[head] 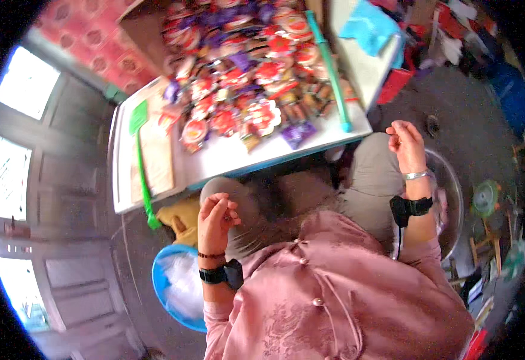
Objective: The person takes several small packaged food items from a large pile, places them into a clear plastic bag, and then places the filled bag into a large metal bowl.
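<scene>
My left hand is raised above my left knee with its fingers loosely curled, and no object shows in it. Above my right knee, near the table's corner, my right hand is also curled, its thumb close to the fingers; nothing is visible in its grasp. Both hands are apart from the white table. A heap of wrapped snacks in red, purple and brown packets covers much of the tabletop. A purple packet lies near the front edge. Right of the heap lies a turquoise stick.
A green fly swatter lies at the table's left, its handle past the edge. A blue basin with white material stands on the floor beside my left arm. A light blue cloth hangs at the table's far right. A clear round tub stands at right.
</scene>
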`<state>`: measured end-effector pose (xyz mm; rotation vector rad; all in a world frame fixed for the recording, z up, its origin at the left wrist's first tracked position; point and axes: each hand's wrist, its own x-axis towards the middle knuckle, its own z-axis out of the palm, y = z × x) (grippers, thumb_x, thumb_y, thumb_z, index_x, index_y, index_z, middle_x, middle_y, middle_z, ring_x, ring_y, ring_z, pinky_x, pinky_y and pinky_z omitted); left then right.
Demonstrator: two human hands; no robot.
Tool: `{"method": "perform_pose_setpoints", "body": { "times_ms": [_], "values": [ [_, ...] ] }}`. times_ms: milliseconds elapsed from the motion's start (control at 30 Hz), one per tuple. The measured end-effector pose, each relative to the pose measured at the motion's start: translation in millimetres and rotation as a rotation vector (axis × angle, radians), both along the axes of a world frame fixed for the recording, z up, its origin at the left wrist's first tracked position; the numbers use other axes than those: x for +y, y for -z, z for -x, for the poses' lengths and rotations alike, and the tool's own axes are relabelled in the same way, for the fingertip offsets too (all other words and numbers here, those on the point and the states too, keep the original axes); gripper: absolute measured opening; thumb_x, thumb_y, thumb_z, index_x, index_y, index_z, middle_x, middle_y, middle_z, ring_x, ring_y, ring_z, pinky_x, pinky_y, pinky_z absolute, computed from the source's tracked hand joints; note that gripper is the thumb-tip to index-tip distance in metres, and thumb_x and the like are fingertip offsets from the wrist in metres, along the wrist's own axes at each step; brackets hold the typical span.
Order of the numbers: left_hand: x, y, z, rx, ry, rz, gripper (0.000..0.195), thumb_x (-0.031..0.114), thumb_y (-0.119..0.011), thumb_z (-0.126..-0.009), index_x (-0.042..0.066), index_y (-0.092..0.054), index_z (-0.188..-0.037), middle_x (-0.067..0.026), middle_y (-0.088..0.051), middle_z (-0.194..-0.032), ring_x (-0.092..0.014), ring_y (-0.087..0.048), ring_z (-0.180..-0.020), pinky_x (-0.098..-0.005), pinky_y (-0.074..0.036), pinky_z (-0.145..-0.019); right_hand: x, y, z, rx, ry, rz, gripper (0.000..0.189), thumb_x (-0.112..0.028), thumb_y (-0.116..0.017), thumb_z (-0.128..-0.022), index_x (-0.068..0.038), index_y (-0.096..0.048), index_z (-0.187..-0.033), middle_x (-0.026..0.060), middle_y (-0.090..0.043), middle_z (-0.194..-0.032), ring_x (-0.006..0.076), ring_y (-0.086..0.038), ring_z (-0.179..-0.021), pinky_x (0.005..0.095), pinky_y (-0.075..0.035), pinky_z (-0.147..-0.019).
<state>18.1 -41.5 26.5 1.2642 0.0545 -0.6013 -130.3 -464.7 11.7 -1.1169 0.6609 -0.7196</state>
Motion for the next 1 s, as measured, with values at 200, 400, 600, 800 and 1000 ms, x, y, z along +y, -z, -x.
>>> {"method": "perform_pose_setpoints", "body": {
  "times_ms": [200, 400, 600, 800, 1000],
  "values": [
    [77.9, 0.7, 3.5, -0.152, -0.198, -0.384, 0.015, 0.016, -0.060, -0.087, 0.004, -0.058, -0.095, -0.0021, -0.059, -0.079, -0.010, -0.056, -0.068, -0.0248, -0.050, -0.058, 59.5, 23.8, -60.2, 0.104, -0.409, 0.018, 0.012, -0.018, -0.058, -0.089, -0.006, -0.056, -0.090, 0.0042, -0.061, -0.077, 0.0086, -0.052, -0.056, 0.0223, -0.039, -0.049],
    [167.4, 28.8, 24.9, -0.172, -0.375, -0.633, 0.015, 0.015, -0.061, -0.085, 0.002, -0.058, -0.090, -0.0024, -0.058, -0.075, -0.009, -0.056, -0.060, -0.0243, -0.050, -0.053, 109.4, 53.4, -74.7, 0.250, -0.664, -0.050, 0.013, -0.020, -0.057, -0.090, -0.007, -0.055, -0.092, 0.0032, -0.061, -0.080, 0.0078, -0.054, -0.058, 0.0212, -0.042, -0.052],
    [217.5, 97.2, 57.9, -0.060, -0.183, -1.296, 0.034, 0.030, -0.070, -0.072, -0.002, -0.061, -0.082, -0.0186, -0.064, -0.072, -0.027, -0.064, -0.062, -0.0372, -0.050, -0.061, 120.2, 73.0, -73.2, 0.388, -0.715, -0.053, 0.014, -0.022, -0.058, -0.089, -0.008, -0.055, -0.092, 0.0024, -0.061, -0.078, 0.0080, -0.054, -0.058, 0.0212, -0.041, -0.051],
    [211.5, 115.4, 79.6, 0.115, 0.049, -1.546, 0.049, 0.042, -0.076, -0.065, -0.002, -0.061, -0.080, -0.0230, -0.065, -0.085, -0.038, -0.062, -0.080, -0.0420, -0.049, -0.070, 110.1, 85.4, -70.8, 0.389, -0.684, -0.078, 0.014, -0.022, -0.060, -0.088, -0.009, -0.056, -0.091, 0.0026, -0.061, -0.077, 0.0087, -0.055, -0.057, 0.0219, -0.041, -0.049],
    [223.8, 127.4, 89.3, -0.034, 0.059, -1.477, 0.038, 0.032, -0.075, -0.071, -0.004, -0.063, -0.062, -0.0127, -0.058, -0.051, -0.020, -0.059, -0.043, -0.0336, -0.047, -0.046, 111.3, 94.3, -72.4, 0.397, -0.719, -0.089, 0.017, -0.025, -0.061, -0.087, -0.010, -0.055, -0.091, 0.0025, -0.061, -0.078, 0.0087, -0.055, -0.057, 0.0221, -0.041, -0.050]
  ]
}}
